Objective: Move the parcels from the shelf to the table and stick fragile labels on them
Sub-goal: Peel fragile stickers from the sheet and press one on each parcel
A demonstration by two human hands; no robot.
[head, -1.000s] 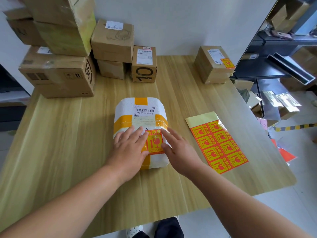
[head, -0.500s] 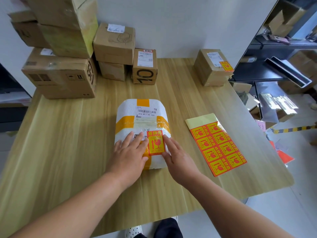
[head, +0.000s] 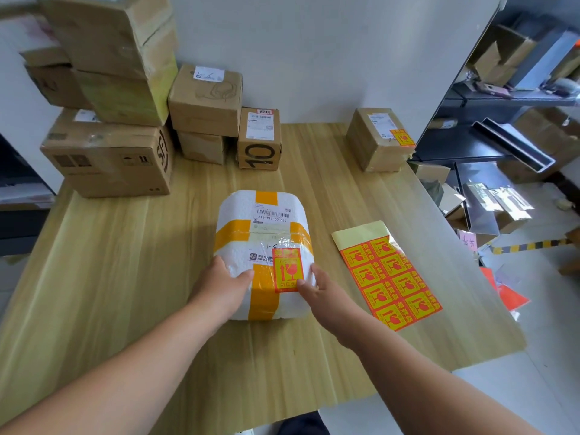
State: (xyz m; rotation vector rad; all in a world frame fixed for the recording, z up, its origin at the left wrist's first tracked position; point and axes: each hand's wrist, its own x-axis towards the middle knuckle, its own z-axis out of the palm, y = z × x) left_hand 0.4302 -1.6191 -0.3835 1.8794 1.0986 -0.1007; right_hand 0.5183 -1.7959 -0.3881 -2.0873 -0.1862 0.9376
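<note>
Foam parcel point(head: 263, 227) sits mid-tabletop point(head: 125, 262). The fragile label point(head: 288, 270) is on its top face, near-right part, overlapping the orange tape.

My left hand point(head: 219, 290) clasps the parcel's near-left corner, thumb on top and fingers curled down the side. My right hand point(head: 324, 295) clasps the near-right corner the same way, thumb tip on the label's lower right corner.

Judgement: the two-sided hold suits lifting or sliding the parcel as one piece. Foam is light but bulky, so one hand would let it twist. The right thumb probably also seats that label corner.

Room around the parcel:
- Right: label sheet point(head: 392, 277) lies just beside it, not touching. Avoid dragging across it.
- Left: wide bare wood.
- Beyond: box marked 10 point(head: 259, 139) and the stacked cartons point(head: 110, 158), well apart.
- Beyond-right: labelled cardboard box point(head: 379, 139), with an open lane toward it.
- Near side: tabletop edge is close, so any slide should go away from me.
</note>
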